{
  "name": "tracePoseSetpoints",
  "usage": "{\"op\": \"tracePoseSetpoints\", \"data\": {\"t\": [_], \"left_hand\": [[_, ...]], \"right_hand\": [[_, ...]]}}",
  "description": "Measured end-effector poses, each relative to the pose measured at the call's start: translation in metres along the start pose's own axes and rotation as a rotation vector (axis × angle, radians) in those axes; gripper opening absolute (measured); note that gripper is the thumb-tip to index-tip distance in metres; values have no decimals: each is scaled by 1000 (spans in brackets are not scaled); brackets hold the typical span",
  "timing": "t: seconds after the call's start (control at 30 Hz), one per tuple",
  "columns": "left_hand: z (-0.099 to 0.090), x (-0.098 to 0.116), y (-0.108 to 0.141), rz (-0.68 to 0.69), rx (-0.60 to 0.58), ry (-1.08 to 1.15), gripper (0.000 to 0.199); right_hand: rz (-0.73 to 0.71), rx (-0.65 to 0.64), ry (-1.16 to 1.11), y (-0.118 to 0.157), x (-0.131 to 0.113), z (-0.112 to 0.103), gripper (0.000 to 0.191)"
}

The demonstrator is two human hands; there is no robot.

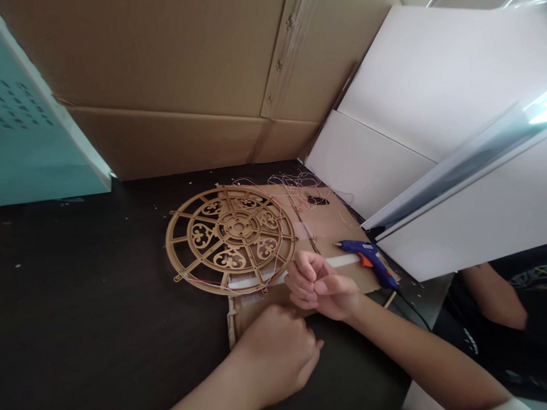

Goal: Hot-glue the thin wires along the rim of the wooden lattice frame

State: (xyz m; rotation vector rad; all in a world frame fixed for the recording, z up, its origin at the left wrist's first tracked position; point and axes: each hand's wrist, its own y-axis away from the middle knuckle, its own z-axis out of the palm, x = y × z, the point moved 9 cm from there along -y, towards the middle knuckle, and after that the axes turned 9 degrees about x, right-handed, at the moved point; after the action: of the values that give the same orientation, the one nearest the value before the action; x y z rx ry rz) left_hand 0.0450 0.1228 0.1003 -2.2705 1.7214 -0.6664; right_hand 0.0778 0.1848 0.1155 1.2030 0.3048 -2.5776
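A tall brown cardboard wall (170,59) with a taped seam stands behind a dark, flat-topped bench (101,283) — small pale specks are scattered over its surface. Large smooth white panels (430,80) lean along the right side, and a teal panel (37,129) with rows of dark marks stands at the far left. At the right edge, partly hidden by the panels, is another person (492,305) in dark clothing, one bent arm showing. A flat brown cardboard sheet (341,220) lies on the bench, and a round tan openwork disc (229,229) with spokes, scrolled cut-outs and small edge tabs rests partly over the sheet's left side and partly over the bench. The left hand (281,348), back upward and fingers curled under, is nearest the sheet's front edge; whether it grips anything is hidden. The right hand (323,285) is beside the disc's lower right rim, closed with thumb tip against fingers — I cannot tell whether anything fine is pinched there. A blue glue gun (378,262) with an orange trigger lies near the sheet's right edge, beside a narrow white strip (345,260). Thin red and white wires (295,180) tangle behind the disc and run along its rim.
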Motion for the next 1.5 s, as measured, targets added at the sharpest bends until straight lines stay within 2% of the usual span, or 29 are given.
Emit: {"op": "tracePoseSetpoints", "data": {"t": [0.33,0.4,0.47,0.53,0.6,0.67,0.73,0.77,0.83,0.93,1.1,1.5], "left_hand": [[2,-1,1,6,5,-4,32],[-3,1,1,17,50,-1,30],[-21,2,0,20,197,-5,24],[-51,-5,2,-42,430,7,22],[-77,-22,9,-198,636,50,24],[-89,-42,15,-366,727,116,18],[-89,-55,17,-457,733,170,6],[-87,-57,17,-468,722,189,11],[-81,-57,15,-453,694,208,17],[-75,-53,13,-433,671,218,11],[-75,-53,14,-429,693,276,11],[-71,-59,16,-470,664,363,11]], "right_hand": [[31,21,-6,2,2,-2,15],[42,43,-8,2,3,-3,14],[42,73,-9,2,2,-5,14],[16,126,-6,0,-2,-11,11],[-22,202,15,-1,-6,-19,11],[-56,287,68,-1,-10,-28,14],[-81,355,139,0,-13,-35,16],[-91,382,174,1,-14,-37,16],[-106,415,239,3,-14,-40,17],[-94,436,311,5,-11,-42,19],[-41,440,291,4,-5,-42,18],[-70,465,300,1,-9,-49,20]]}}
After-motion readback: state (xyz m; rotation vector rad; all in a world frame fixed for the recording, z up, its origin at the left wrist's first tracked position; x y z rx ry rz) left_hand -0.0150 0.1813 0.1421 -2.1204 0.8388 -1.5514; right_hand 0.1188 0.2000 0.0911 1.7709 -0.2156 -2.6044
